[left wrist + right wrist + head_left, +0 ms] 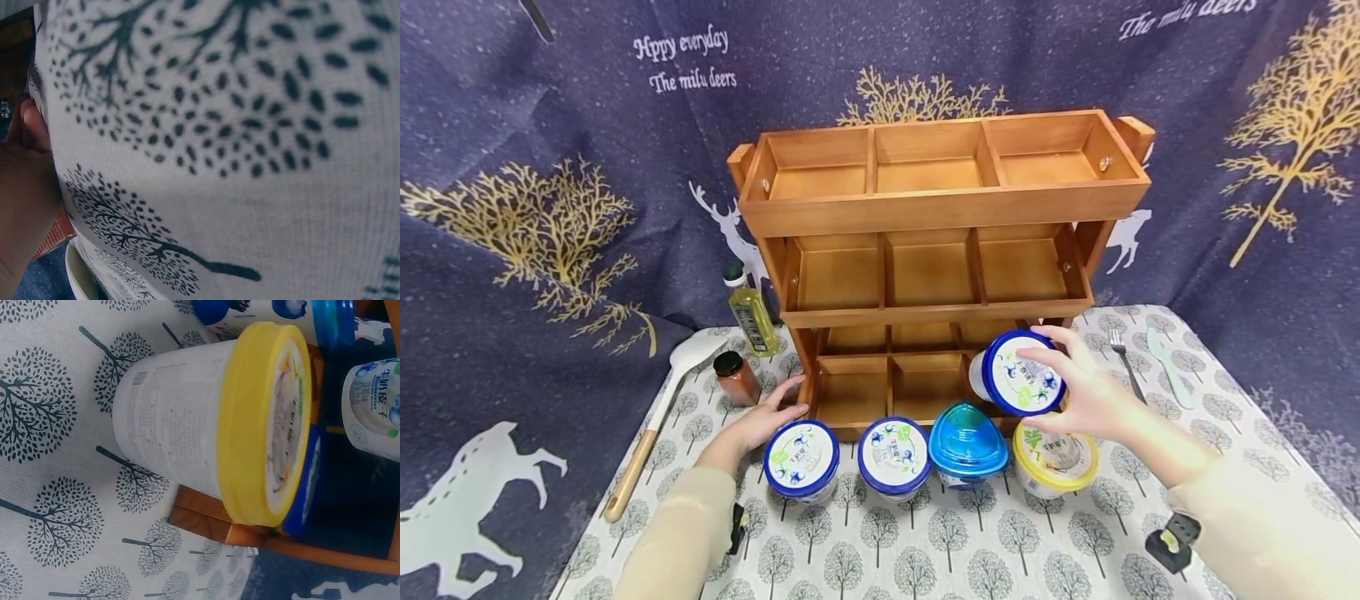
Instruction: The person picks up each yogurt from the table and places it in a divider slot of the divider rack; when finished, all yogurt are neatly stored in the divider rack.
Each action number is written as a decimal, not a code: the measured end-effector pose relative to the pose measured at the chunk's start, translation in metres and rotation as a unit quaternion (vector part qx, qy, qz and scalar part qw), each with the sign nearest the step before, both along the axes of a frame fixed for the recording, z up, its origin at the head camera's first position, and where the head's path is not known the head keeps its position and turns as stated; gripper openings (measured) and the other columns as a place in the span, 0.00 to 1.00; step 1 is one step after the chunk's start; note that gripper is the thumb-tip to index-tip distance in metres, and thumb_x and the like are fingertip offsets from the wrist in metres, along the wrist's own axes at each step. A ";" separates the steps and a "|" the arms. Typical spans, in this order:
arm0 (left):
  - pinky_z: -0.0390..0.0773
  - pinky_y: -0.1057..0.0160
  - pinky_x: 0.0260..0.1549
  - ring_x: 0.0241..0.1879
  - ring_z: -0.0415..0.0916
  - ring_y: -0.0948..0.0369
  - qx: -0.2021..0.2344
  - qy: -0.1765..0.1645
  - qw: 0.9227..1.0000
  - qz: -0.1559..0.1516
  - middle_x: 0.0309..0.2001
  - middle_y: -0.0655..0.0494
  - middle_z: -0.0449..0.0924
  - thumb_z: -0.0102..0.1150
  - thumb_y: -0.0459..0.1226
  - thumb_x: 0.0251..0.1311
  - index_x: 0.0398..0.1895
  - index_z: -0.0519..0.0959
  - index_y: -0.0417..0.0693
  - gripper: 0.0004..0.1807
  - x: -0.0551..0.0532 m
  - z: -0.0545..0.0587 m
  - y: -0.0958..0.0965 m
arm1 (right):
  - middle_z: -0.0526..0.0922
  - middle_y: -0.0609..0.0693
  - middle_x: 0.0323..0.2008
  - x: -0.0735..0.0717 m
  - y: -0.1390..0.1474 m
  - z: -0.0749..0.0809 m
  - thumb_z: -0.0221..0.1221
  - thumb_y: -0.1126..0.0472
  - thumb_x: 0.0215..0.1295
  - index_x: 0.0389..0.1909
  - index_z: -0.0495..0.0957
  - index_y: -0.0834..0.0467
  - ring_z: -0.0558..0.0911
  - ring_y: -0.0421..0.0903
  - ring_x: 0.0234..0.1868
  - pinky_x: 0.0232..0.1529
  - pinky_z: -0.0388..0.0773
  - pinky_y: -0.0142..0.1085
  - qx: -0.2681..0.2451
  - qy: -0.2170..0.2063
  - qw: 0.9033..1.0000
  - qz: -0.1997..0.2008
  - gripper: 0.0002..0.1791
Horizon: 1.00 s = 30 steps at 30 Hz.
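Observation:
My right hand (1093, 392) grips a tub with a blue lid (1024, 372), its lid tilted toward me, in front of the wooden rack's (943, 215) bottom right compartment. Just below that hand stands a tub with a yellow lid (1055, 458), large in the right wrist view (181, 419). My left hand (769, 419) touches the lower left side of the rack with thumb and fingers apart; in the left wrist view only part of this hand (28, 181) shows. Two more blue-lidded tubs (801, 457) (893, 457) and a turquoise-lidded tub (967, 442) stand in a row before the rack.
Left of the rack are an oil bottle (752, 312), a dark-capped jar (737, 379) and a white ladle-like utensil (658, 417) with a wooden handle. To the right lie a fork (1123, 358) and a pale green knife (1170, 367). A dark printed curtain (587, 100) hangs behind.

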<state>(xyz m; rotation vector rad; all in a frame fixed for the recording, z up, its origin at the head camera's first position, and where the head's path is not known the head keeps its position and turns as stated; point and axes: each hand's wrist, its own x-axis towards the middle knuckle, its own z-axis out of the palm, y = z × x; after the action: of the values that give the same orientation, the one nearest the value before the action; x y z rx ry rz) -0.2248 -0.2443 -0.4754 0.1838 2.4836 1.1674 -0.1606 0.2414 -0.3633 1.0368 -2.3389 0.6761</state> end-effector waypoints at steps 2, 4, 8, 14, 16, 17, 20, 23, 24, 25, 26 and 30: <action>0.48 0.33 0.59 0.67 0.47 0.37 0.001 0.004 1.000 -0.001 0.72 0.41 0.45 0.51 0.58 0.62 0.73 0.47 0.70 0.39 0.000 0.001 0.000 | 0.61 0.66 0.60 -0.002 -0.001 -0.003 0.55 0.28 0.49 0.56 0.71 0.57 0.64 0.61 0.58 0.53 0.67 0.31 0.004 -0.002 1.000 0.008 0.42; 0.48 0.33 0.59 0.67 0.48 0.37 0.003 0.006 1.000 -0.003 0.71 0.39 0.46 0.51 0.57 0.62 0.73 0.47 0.69 0.39 0.000 0.001 0.000 | 0.60 0.65 0.61 -0.004 -0.001 -0.007 0.55 0.30 0.50 0.57 0.70 0.56 0.64 0.61 0.58 0.52 0.67 0.28 0.015 -0.007 1.000 0.019 0.41; 0.50 0.33 0.58 0.66 0.49 0.37 0.010 0.004 1.000 -0.005 0.70 0.37 0.49 0.51 0.57 0.62 0.73 0.47 0.67 0.39 0.000 0.000 -0.001 | 0.58 0.64 0.62 -0.008 -0.004 -0.012 0.68 0.38 0.45 0.58 0.69 0.55 0.65 0.61 0.57 0.43 0.78 0.43 0.037 -0.013 0.999 0.037 0.41; 0.51 0.34 0.58 0.66 0.51 0.38 0.010 0.009 1.000 -0.005 0.69 0.38 0.52 0.52 0.57 0.62 0.73 0.48 0.68 0.38 -0.002 -0.001 -0.002 | 0.56 0.63 0.63 -0.010 -0.014 -0.010 0.78 0.56 0.32 0.59 0.68 0.53 0.65 0.63 0.58 0.43 0.77 0.54 0.048 -0.057 0.997 0.018 0.47; 0.51 0.33 0.58 0.66 0.51 0.38 0.005 0.010 1.000 -0.007 0.69 0.38 0.51 0.51 0.57 0.62 0.73 0.48 0.67 0.39 -0.002 0.000 -0.001 | 0.56 0.62 0.63 -0.012 -0.017 -0.010 0.78 0.56 0.34 0.60 0.67 0.53 0.66 0.64 0.57 0.42 0.77 0.54 0.053 -0.069 0.996 0.010 0.47; 0.51 0.33 0.58 0.66 0.51 0.38 0.005 0.009 1.000 -0.007 0.69 0.38 0.51 0.51 0.57 0.62 0.73 0.48 0.67 0.39 -0.001 0.001 0.000 | 0.55 0.62 0.63 -0.013 -0.018 -0.010 0.78 0.56 0.35 0.60 0.67 0.53 0.66 0.64 0.56 0.42 0.77 0.54 0.054 -0.073 0.996 0.008 0.47; 0.51 0.33 0.58 0.66 0.49 0.37 0.008 0.003 1.000 -0.006 0.71 0.39 0.47 0.52 0.57 0.62 0.73 0.47 0.67 0.39 0.000 0.003 0.000 | 0.56 0.63 0.63 -0.019 -0.021 -0.012 0.78 0.57 0.33 0.59 0.67 0.54 0.66 0.64 0.56 0.42 0.77 0.54 0.052 -0.060 0.997 0.012 0.46; 0.50 0.33 0.58 0.66 0.48 0.37 0.008 0.000 1.000 -0.004 0.71 0.39 0.45 0.52 0.57 0.62 0.73 0.48 0.69 0.39 0.000 0.002 0.000 | 0.57 0.65 0.62 -0.025 -0.023 -0.014 0.79 0.58 0.31 0.57 0.68 0.57 0.64 0.64 0.58 0.44 0.76 0.55 0.045 -0.041 0.998 0.020 0.46; 0.50 0.32 0.58 0.66 0.49 0.37 0.007 0.001 1.000 -0.003 0.71 0.39 0.46 0.52 0.57 0.61 0.73 0.48 0.69 0.39 0.000 0.002 -0.001 | 0.57 0.65 0.61 -0.027 -0.024 -0.015 0.79 0.58 0.31 0.57 0.68 0.57 0.64 0.64 0.58 0.45 0.76 0.55 0.045 -0.039 0.998 0.019 0.46; 0.51 0.32 0.58 0.66 0.49 0.37 0.004 0.003 1.000 -0.003 0.71 0.39 0.47 0.52 0.57 0.61 0.73 0.48 0.70 0.39 -0.001 0.001 -0.001 | 0.57 0.65 0.62 -0.028 -0.025 -0.015 0.79 0.58 0.31 0.57 0.68 0.57 0.63 0.63 0.59 0.45 0.76 0.54 0.046 -0.043 0.998 0.017 0.46; 0.51 0.32 0.58 0.66 0.50 0.37 0.004 0.005 1.000 -0.003 0.70 0.39 0.48 0.52 0.57 0.62 0.72 0.48 0.70 0.38 -0.001 0.001 -0.002 | 0.56 0.65 0.62 -0.029 -0.026 -0.015 0.78 0.57 0.33 0.58 0.68 0.56 0.64 0.63 0.59 0.45 0.76 0.54 0.048 -0.051 0.997 0.012 0.46; 0.50 0.33 0.58 0.66 0.50 0.38 -0.001 0.010 1.000 -0.007 0.70 0.39 0.50 0.51 0.56 0.62 0.73 0.48 0.69 0.38 -0.001 0.001 -0.002 | 0.55 0.63 0.63 -0.030 -0.031 -0.014 0.77 0.54 0.38 0.59 0.67 0.54 0.64 0.63 0.59 0.47 0.75 0.54 0.057 -0.090 0.994 -0.005 0.44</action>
<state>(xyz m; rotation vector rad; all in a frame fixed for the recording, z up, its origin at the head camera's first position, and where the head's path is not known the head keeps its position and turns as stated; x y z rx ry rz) -0.2257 -0.2458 -0.4748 0.2136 2.4967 1.1632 -0.1906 0.2103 -0.3772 1.0510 -2.5622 0.6635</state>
